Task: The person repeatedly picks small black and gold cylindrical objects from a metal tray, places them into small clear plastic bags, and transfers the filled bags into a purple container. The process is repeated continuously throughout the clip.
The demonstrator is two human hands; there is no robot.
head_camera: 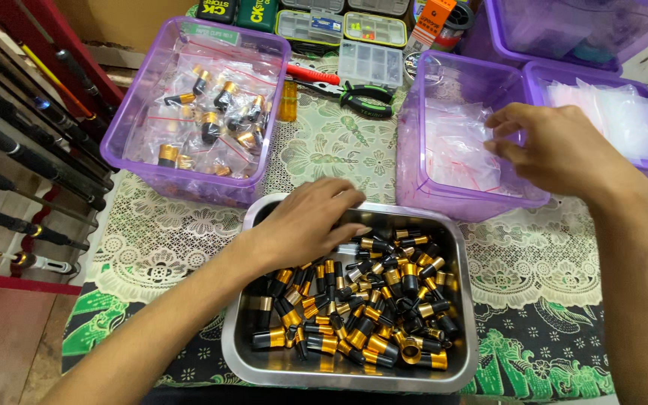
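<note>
Near edge, centre: metal tray (465,300) holding a heap of small fittings (369,307), left hand (305,221) over its far left part. Behind, left: tub (125,112) of bagged fittings (208,112). Behind, right: tub (414,150) of empty bags (455,146), right hand (556,146) above its right rim. Between the tubs: pliers (354,91). Farther back: compartment boxes (339,26). Far left: rods (24,150).

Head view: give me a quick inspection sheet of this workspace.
Surface: table under lace cloth.
Job's things: steel tray of black-and-gold fittings; middle purple bin of clear zip bags.
Clutter: left purple bin of bagged fittings, pliers, compartment boxes.
Grippers: left hand over the fittings; right hand reaching at the bags.
Cables: nothing seen.
Surroundings: fishing rods at left.
</note>
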